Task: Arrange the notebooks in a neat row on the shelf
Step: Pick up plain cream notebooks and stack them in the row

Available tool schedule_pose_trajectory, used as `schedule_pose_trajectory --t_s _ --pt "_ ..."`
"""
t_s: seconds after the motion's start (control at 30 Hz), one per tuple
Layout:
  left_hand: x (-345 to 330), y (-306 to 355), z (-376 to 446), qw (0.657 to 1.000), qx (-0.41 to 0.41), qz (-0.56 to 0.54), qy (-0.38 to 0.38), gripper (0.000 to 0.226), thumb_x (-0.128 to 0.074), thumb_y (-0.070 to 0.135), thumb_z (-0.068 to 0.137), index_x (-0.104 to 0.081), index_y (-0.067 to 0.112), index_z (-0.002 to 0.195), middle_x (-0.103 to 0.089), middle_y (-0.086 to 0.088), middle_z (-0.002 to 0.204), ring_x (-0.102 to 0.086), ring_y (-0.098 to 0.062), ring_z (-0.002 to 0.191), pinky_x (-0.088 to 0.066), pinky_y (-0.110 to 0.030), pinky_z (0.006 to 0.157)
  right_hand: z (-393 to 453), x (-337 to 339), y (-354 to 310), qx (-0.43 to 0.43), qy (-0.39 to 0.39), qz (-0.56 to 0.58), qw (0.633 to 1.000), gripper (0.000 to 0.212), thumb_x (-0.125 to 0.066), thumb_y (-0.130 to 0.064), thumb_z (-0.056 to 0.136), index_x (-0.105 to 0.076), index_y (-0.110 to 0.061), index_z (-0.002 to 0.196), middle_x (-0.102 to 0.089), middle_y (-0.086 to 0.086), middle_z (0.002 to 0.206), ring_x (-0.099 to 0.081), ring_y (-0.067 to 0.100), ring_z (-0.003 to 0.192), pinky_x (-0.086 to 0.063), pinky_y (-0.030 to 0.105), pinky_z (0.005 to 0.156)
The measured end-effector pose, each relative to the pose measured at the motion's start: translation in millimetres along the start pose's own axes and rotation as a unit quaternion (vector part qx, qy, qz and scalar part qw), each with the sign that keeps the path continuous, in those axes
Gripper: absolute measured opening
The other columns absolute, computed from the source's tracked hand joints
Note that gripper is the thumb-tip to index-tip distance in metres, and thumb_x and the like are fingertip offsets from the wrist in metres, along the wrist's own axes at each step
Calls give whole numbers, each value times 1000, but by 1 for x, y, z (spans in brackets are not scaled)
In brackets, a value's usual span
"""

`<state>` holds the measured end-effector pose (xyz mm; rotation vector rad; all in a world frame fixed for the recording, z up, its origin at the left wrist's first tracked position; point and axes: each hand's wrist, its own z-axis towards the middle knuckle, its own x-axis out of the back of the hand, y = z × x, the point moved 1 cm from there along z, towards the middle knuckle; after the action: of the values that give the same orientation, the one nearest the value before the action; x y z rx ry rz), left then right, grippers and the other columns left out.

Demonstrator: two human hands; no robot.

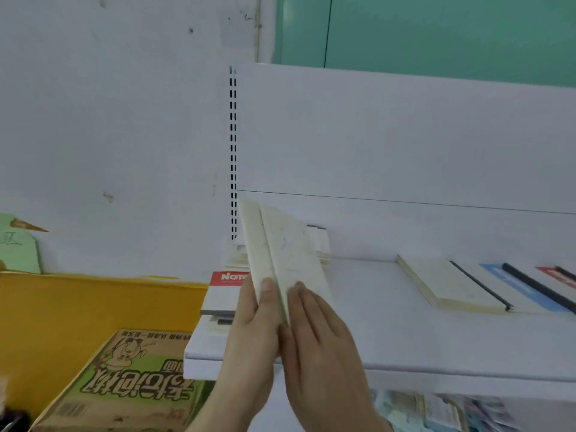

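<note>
Two cream notebooks (280, 251) stand tilted on edge above the left end of the white shelf (389, 338). My left hand (252, 325) grips their near end, its thumb lying on the left notebook. My right hand (318, 344) presses flat against their right side with straight fingers. Behind and under them lies a low pile of notebooks, the top one (223, 294) with a red "NOTE" band. Further right a row of notebooks (448, 285) lies flat on the shelf, with black spines and blue and red covers.
A slotted upright (233, 151) and the white back panel (405, 135) close the shelf behind. Left of the shelf stand a yellow board (93, 307) and a printed cardboard box (124, 385). More stationery shows on a lower shelf (436, 410).
</note>
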<state>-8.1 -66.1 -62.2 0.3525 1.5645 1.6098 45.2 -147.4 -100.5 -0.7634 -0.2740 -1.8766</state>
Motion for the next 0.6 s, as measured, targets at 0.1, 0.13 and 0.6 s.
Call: schedule_pose_trajectory --t_s 0.1,0.13,0.6 --pt "-11 -5 0 999 -21 21 -27 29 -60 34 96 -56 40 124 -73 15 108 -70 -6 100 -58 -30 85 -5 6 9 17 -66 -10 998 54 -34 -32 98 -39 -7 146 -35 6 154 -30 20 144 -37 38 111" --pt "-16 -7 -1 999 -25 27 -36 30 -62 31 96 -56 40 124 -72 15 110 -69 -7 102 -57 -32 87 -5 11 13 25 -75 -7 997 55 -35 -31 96 -40 -6 145 -35 6 154 -29 20 144 -36 37 111" --pt "-140 -57 6 985 -24 141 -101 13 -42 40 102 -53 33 106 -67 18 97 -64 5 82 -55 -32 74 -30 114 171 -355 -42 161 920 58 -42 -35 101 -15 -31 153 -34 -19 142 -38 -1 118 -34 20 101"
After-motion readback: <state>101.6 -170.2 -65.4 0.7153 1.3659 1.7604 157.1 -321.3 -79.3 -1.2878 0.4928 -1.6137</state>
